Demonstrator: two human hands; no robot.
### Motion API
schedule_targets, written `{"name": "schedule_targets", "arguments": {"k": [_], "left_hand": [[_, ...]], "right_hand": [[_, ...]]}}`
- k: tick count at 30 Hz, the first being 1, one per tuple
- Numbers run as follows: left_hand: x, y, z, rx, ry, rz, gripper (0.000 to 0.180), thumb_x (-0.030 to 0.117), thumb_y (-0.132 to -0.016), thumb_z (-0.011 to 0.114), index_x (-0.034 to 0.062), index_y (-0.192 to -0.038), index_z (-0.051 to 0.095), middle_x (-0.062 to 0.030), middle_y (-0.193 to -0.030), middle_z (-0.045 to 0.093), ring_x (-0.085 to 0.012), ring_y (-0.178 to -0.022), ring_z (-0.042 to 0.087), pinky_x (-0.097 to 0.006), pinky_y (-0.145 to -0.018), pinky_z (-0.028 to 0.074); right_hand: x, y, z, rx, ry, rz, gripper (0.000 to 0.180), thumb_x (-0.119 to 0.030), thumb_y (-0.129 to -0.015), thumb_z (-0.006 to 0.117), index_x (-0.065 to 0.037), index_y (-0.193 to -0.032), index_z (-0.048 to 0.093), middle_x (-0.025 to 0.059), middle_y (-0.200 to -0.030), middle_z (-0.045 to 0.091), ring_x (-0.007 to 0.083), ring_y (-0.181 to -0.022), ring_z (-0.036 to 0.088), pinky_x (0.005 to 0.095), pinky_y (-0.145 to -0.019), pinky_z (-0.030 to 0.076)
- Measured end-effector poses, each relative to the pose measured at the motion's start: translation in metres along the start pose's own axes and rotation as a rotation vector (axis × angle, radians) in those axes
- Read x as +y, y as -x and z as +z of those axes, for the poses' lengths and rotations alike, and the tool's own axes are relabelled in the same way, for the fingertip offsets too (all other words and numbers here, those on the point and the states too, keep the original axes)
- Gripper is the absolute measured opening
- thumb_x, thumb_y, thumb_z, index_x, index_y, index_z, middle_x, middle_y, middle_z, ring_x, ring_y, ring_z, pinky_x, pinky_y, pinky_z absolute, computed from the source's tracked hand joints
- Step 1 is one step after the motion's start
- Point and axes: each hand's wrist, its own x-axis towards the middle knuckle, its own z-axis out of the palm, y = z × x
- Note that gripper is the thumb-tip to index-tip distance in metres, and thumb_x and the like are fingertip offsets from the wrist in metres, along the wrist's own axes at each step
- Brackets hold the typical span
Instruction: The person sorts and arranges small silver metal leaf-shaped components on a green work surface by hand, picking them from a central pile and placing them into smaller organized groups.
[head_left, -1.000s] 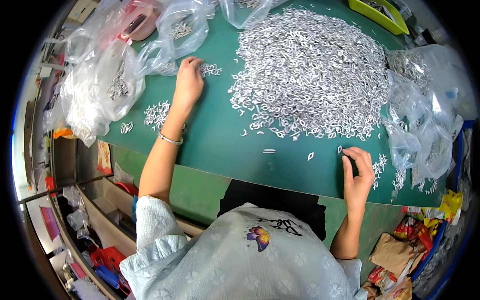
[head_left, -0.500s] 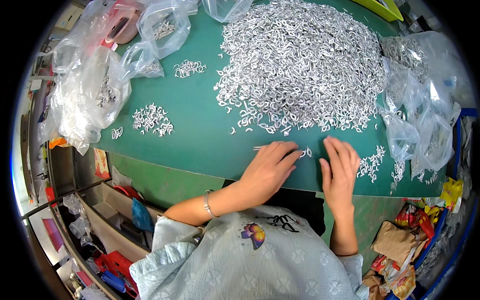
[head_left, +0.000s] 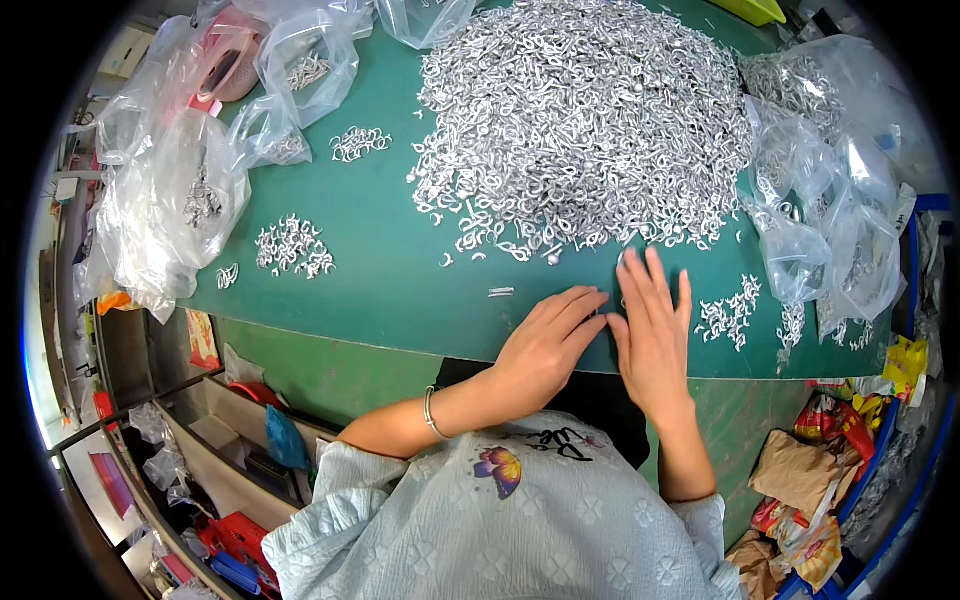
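Note:
At the near edge of the green table, my left hand [head_left: 552, 336] lies low with its fingers stretched to the right, thumb a little apart from them. Its fingertips nearly meet the thumb of my right hand [head_left: 652, 335], which is open, fingers spread and pointing away from me. A small silver piece [head_left: 623, 302] shows partly beside the right fingers; the rest of that spot is hidden. Two thin silver bars [head_left: 501, 292] lie left of my left hand. Beyond both hands rises a large heap of small silver metal pieces [head_left: 590, 125], mostly loops and curved shapes.
Small piles of silver pieces lie at the left [head_left: 294, 246], farther back [head_left: 360, 143] and at the right [head_left: 730, 312]. Clear plastic bags [head_left: 165, 215] crowd the left side, and more bags [head_left: 860, 235] the right. A pink basket [head_left: 230, 68] stands at the back left.
My right hand has moved left and its fingers have spread, bringing its thumb close to my left fingertips. My left hand has shifted slightly, uncovering the thin bars. The view has shifted a little.

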Motion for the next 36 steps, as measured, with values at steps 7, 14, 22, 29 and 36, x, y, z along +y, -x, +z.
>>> {"name": "schedule_targets", "arguments": {"k": [7, 14, 22, 29, 36], "left_hand": [[-0.004, -0.017, 0.008, 0.076, -0.033, -0.121, 0.034, 0.0, -0.081, 0.067, 0.0016, -0.115, 0.061, -0.012, -0.111, 0.057, -0.0311, -0.1, 0.055, -0.041, -0.084, 0.043], [-0.007, -0.038, 0.029, 0.061, -0.089, -0.144, 0.027, 0.003, -0.08, 0.069, 0.0058, -0.106, 0.061, -0.0079, -0.103, 0.054, -0.0281, -0.092, 0.052, -0.037, -0.078, 0.037], [-0.008, -0.033, 0.021, 0.15, 0.044, -0.147, 0.017, -0.002, -0.081, 0.067, 0.0051, -0.096, 0.063, -0.0084, -0.096, 0.06, -0.0282, -0.089, 0.056, -0.038, -0.077, 0.041], [-0.007, -0.037, 0.002, 0.102, 0.578, -0.444, 0.013, -0.005, -0.08, 0.07, -0.001, -0.093, 0.069, -0.0107, -0.092, 0.068, -0.0242, -0.081, 0.066, -0.03, -0.072, 0.052], [0.013, -0.032, 0.002, 0.281, 0.2, -0.157, 0.013, -0.007, -0.085, 0.067, -0.0014, -0.096, 0.071, -0.0088, -0.095, 0.068, -0.0164, -0.085, 0.066, -0.028, -0.073, 0.054]], "right_hand": [[0.023, 0.012, -0.004, 0.154, -0.102, 0.067, 0.034, -0.009, -0.084, 0.068, -0.001, -0.116, 0.064, 0.0105, -0.127, 0.059, 0.0311, -0.117, 0.053, 0.046, -0.101, 0.033], [0.021, -0.002, 0.002, 0.21, -0.076, 0.051, 0.019, -0.001, -0.077, 0.071, -0.003, -0.095, 0.065, 0.0057, -0.103, 0.06, 0.0261, -0.096, 0.053, 0.0387, -0.082, 0.036], [0.011, -0.007, -0.003, 0.213, -0.415, 0.077, 0.015, 0.005, -0.079, 0.068, -0.001, -0.091, 0.06, 0.007, -0.085, 0.062, 0.0233, -0.079, 0.057, 0.0311, -0.073, 0.042], [0.017, -0.01, -0.02, 0.054, -1.051, 0.365, 0.023, 0.009, -0.083, 0.066, 0.0, -0.102, 0.057, 0.0029, -0.086, 0.064, 0.0072, -0.076, 0.054, 0.0241, -0.07, 0.045], [0.001, -0.008, -0.03, 0.14, -0.688, 0.205, 0.022, 0.01, -0.078, 0.068, 0.0, -0.095, 0.059, 0.0083, -0.085, 0.063, 0.0164, -0.072, 0.059, 0.027, -0.068, 0.048]]}}
